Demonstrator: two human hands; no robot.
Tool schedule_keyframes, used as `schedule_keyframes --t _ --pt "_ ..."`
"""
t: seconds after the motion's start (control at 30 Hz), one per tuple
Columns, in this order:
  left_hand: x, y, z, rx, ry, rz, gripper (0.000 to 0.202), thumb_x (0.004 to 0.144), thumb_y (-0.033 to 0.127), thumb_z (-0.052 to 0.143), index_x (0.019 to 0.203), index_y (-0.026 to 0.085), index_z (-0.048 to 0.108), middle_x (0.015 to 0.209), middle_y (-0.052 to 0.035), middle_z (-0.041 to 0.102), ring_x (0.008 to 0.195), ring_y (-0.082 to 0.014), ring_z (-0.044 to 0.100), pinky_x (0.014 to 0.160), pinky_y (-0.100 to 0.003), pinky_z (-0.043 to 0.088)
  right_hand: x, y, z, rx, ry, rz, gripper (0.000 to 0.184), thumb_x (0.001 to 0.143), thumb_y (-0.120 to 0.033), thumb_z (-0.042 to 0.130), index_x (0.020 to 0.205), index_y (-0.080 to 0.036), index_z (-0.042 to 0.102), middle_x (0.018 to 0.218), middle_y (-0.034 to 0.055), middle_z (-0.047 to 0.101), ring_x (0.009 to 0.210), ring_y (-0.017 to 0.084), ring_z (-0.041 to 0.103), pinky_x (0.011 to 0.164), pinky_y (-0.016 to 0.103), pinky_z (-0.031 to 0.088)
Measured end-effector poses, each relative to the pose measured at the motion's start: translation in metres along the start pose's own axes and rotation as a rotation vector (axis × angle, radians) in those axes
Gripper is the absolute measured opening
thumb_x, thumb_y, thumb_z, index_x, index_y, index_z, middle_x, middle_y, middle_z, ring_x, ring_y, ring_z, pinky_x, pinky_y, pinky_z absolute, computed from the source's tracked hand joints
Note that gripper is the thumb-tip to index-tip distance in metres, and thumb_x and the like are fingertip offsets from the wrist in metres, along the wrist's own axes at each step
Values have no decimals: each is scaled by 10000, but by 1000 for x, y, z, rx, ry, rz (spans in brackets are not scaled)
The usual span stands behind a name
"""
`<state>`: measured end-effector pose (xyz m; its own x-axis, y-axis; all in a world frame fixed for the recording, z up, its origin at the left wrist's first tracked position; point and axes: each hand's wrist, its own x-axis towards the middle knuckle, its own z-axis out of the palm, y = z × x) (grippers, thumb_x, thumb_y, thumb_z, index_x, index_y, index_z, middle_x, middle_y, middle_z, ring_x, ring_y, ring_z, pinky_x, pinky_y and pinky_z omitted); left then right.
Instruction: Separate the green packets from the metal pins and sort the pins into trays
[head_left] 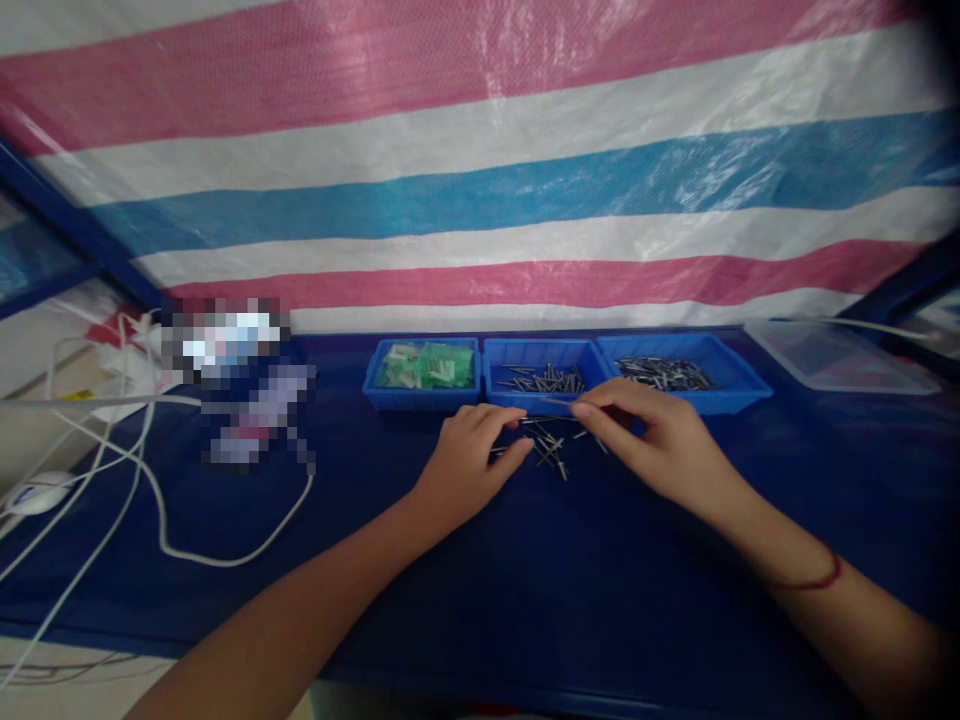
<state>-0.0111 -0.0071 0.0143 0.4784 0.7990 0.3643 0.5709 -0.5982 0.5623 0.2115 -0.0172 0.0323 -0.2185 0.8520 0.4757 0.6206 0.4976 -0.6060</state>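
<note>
My right hand point(649, 430) pinches a thin metal pin point(556, 402) between thumb and fingertips, just in front of the middle blue bin point(491, 385). The pin points left, toward my other hand. My left hand point(476, 450) rests low over the table with thumb and index finger apart. Beside its fingertips lies a loose pile of thin metal pins point(551, 450) on the dark blue tabletop. More such pins point(551, 380) lie in the middle bin. The right blue bin point(739, 385) holds many small dark metal pieces point(660, 373), partly behind my right hand.
A left blue bin point(424, 400) holds green-and-clear small packets point(442, 367). A clear plastic lid point(832, 355) lies at the back right. White cables point(217, 563) and a white computer mouse point(41, 493) are on the left. A striped plastic sheet point(480, 220) hangs behind.
</note>
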Motion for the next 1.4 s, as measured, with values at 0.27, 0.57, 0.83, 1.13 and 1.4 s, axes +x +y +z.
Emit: schedule_keyframes --t 0.27,0.57,0.83,1.13,1.4 --pt "-3 -9 0 290 -188 43 214 918 333 521 1053 229 650 1113 -40 621 1004 -221 530 805 -369 387 0 68 -66 -561 314 191 165 857 -332 543 741 -250 628 625 45 607 546 217 545 544 355 327" --pt "0 -11 2 352 -218 86 228 966 307 441 977 199 642 998 -37 620 904 -185 530 772 -319 392 2 63 -57 -636 369 1 162 879 -328 510 778 -282 629 720 50 647 759 314 623 699 464 420" --pt "2 -15 3 402 -229 102 243 979 287 408 986 189 629 976 -44 622 871 -183 549 787 -326 419 1 4 -12 -420 104 -240 114 877 -262 544 856 -218 648 883 74 681 815 253 602 773 433 468" --pt "2 -6 4 -8 -61 112 232 975 281 419 987 184 629 989 -49 649 936 -159 600 855 -296 468 -8 -6 23 -141 -220 -251 128 907 -230 518 927 -208 642 875 59 677 818 194 620 765 363 499" --pt "1 -3 5 -120 -64 85 191 941 289 493 1034 184 623 1009 -53 666 954 -166 621 866 -289 484 -9 -13 26 107 -142 -81 137 915 -253 507 897 -213 637 813 45 656 771 174 608 695 313 493"
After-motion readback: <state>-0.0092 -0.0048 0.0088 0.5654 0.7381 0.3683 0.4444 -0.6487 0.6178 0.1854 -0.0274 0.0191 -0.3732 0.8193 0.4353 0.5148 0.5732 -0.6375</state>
